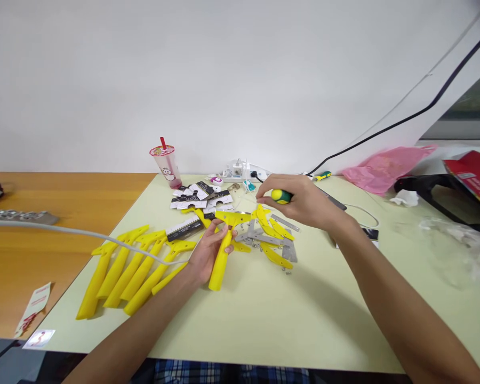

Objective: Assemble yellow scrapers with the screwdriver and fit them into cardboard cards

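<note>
My left hand [208, 250] is closed around a yellow scraper [223, 256], its wide head pointing away from me and its handle toward me. Above and right of that head, my right hand [300, 200] grips a screwdriver with a green and yellow handle [282, 196]. The screwdriver's tip is too faint to make out. Just right of the scraper lie loose yellow head pieces [277, 256], grey metal blades [290, 249] and several small screws [287, 271]. Left of my left hand, several yellow scraper handles [144, 272] lie side by side.
Black and white card packs [202, 190] are piled behind my left hand, near a drink cup [167, 165]. A power strip [236, 170] stands along the wall. To the right are a pink bag [384, 170] and clear plastic [460, 245]. A white cable [104, 236] crosses the left side.
</note>
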The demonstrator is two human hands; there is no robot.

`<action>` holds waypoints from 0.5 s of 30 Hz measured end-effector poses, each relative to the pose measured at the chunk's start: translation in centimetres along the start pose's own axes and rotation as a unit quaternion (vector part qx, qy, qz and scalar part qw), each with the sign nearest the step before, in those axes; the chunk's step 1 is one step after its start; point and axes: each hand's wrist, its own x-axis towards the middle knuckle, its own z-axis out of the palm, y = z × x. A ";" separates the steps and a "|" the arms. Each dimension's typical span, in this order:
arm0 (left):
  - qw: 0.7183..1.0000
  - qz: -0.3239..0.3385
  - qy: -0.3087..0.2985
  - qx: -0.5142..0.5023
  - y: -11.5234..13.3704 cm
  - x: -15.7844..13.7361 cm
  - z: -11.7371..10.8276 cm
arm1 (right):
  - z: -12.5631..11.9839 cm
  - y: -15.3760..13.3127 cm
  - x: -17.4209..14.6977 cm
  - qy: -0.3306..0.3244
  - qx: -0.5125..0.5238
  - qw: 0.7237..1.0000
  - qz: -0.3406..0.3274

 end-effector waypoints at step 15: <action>0.999 0.002 -0.040 0.009 -0.1 -0.2 -0.2 | 4.6 1.1 0.0 -0.162 0.011 0.985 0.061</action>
